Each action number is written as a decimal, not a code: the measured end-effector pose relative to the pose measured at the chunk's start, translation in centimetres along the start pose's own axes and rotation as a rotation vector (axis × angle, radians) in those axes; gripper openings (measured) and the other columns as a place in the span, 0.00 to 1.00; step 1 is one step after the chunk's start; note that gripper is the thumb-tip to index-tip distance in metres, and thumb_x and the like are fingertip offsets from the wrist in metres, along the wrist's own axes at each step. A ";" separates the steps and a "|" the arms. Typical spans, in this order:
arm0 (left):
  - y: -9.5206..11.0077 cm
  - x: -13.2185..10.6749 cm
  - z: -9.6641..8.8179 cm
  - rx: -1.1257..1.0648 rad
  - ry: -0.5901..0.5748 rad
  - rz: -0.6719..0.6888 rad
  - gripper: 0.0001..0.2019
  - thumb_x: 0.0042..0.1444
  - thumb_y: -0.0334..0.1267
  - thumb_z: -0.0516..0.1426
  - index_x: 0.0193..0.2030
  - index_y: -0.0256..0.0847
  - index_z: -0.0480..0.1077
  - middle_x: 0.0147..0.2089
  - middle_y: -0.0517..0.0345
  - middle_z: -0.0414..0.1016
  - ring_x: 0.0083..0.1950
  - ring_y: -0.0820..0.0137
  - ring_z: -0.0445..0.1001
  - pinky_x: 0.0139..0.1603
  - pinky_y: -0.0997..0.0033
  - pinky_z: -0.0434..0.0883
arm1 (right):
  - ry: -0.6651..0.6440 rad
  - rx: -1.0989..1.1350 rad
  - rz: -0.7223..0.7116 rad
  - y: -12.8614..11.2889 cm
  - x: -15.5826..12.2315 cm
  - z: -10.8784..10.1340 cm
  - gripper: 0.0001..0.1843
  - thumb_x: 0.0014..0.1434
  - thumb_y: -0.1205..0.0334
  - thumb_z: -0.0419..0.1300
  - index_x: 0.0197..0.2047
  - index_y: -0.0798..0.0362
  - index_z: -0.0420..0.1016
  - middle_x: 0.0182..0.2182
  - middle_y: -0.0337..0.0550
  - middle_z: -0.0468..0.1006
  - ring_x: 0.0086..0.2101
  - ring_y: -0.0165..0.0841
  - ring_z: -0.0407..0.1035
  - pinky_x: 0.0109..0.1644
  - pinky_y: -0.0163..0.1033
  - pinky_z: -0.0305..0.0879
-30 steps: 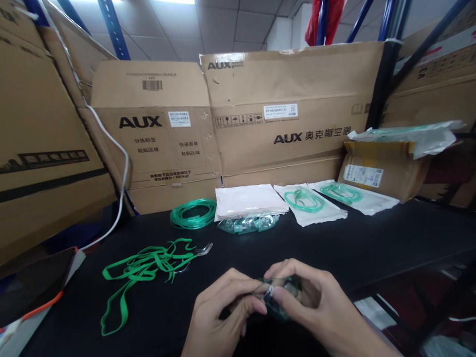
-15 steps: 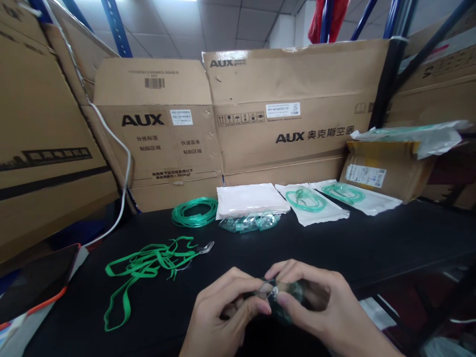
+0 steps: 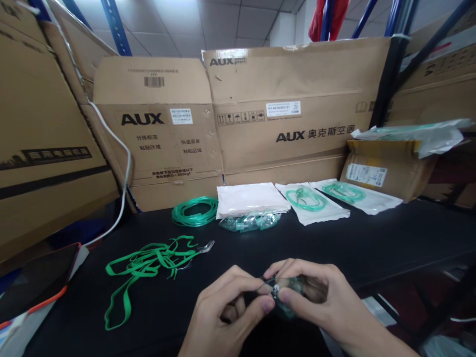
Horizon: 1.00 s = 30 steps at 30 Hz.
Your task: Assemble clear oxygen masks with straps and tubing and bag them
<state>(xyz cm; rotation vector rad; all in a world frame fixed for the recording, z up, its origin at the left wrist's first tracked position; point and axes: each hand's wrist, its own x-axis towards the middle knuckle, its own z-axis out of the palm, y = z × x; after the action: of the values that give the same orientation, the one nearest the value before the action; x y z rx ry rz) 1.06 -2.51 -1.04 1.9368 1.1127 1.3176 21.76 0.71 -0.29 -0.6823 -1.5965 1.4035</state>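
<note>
Both my hands meet low in the middle of the view, over the black table [image 3: 372, 248]. My left hand [image 3: 223, 317] pinches with thumb and forefinger at a small clear green plastic piece [image 3: 284, 297]. My right hand [image 3: 316, 302] curls round the same piece from the right, its thumb pressed on the front. Most of the piece is hidden by my fingers. A tangle of green elastic straps [image 3: 145, 267] with a thin metal strip [image 3: 203, 248] lies to the left of my hands.
A coil of green tubing [image 3: 193, 210], a stack of white pouches [image 3: 251, 198], clear green mask parts [image 3: 249, 221] and two sealed packs [image 3: 316, 202] [image 3: 357, 196] lie at the back. Cardboard boxes [image 3: 282, 109] wall the table. A phone [image 3: 35, 282] rests at the left edge.
My hands stay together on the piece; the fingers have shifted slightly, the left thumb and right thumb pressing closer over it. The view has drifted a little.
</note>
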 end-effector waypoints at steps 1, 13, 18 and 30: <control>0.0 0.0 0.0 0.016 -0.003 -0.002 0.04 0.64 0.38 0.64 0.43 0.48 0.82 0.36 0.62 0.76 0.21 0.81 0.60 0.19 0.81 0.57 | -0.001 0.000 0.011 0.0 0.0 0.0 0.07 0.62 0.57 0.69 0.35 0.51 0.81 0.45 0.47 0.83 0.45 0.37 0.78 0.48 0.38 0.73; -0.2 -0.3 1.0 0.093 0.103 0.005 0.04 0.59 0.32 0.61 0.35 0.45 0.77 0.31 0.68 0.69 0.20 0.81 0.55 0.23 0.77 0.55 | -0.048 -0.010 0.073 0.4 0.3 0.1 0.11 0.62 0.52 0.69 0.35 0.50 0.79 0.47 0.46 0.83 0.57 0.41 0.73 0.59 0.41 0.68; -0.3 -0.2 0.7 0.085 0.063 0.012 0.03 0.62 0.34 0.63 0.38 0.47 0.79 0.33 0.66 0.73 0.22 0.80 0.59 0.25 0.78 0.59 | -0.061 -0.011 0.055 0.1 0.2 -0.4 0.08 0.64 0.54 0.69 0.37 0.49 0.81 0.48 0.44 0.83 0.57 0.40 0.73 0.60 0.40 0.67; -1.8 -0.1 0.3 0.007 0.046 0.036 0.04 0.63 0.42 0.66 0.43 0.52 0.82 0.31 0.65 0.72 0.24 0.78 0.63 0.24 0.80 0.61 | 0.043 -0.082 -0.113 1.1 -0.1 0.2 0.03 0.62 0.68 0.67 0.37 0.50 0.80 0.42 0.44 0.82 0.51 0.36 0.76 0.54 0.35 0.72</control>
<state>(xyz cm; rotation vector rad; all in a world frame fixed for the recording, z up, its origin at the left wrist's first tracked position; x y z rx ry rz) 0.78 -1.66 -2.60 1.9488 1.1106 1.3855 21.47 0.77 -1.35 -0.6557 -1.6396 1.2394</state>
